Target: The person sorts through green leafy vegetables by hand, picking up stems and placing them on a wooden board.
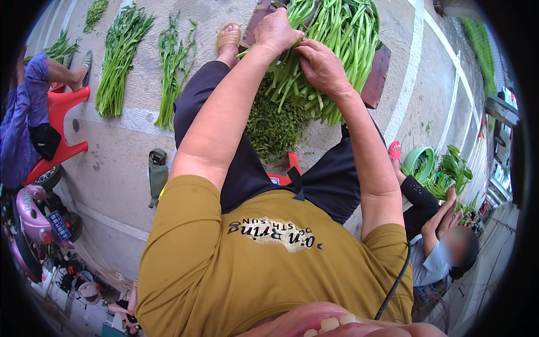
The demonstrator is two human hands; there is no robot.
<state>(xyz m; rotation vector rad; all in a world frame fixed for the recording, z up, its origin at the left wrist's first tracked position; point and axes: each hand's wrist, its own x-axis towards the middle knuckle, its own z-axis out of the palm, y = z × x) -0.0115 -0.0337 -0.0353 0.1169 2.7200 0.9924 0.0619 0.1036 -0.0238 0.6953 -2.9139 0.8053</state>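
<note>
A big pile of water spinach [343,46], its pale cut stem ends towards me, lies across a dark reddish wooden bench [376,80] in front of me. My left hand [276,31] is closed at the pile's left side, and a green stem end pokes out below its wrist. Close against its thumb are the bent fingertips of my right hand [322,65], which lies over the stems. What those fingertips pinch is hidden. On the ground between my legs, under the stem ends, is a heap of chopped green trimmings [276,126].
Left on the concrete lie a thick water spinach bundle [122,63] and a thinner one [172,71]. A dark green pouch [158,177] is beside my left thigh. A person sits on a red plastic stool [63,122]; another works at right near a green basin [421,162].
</note>
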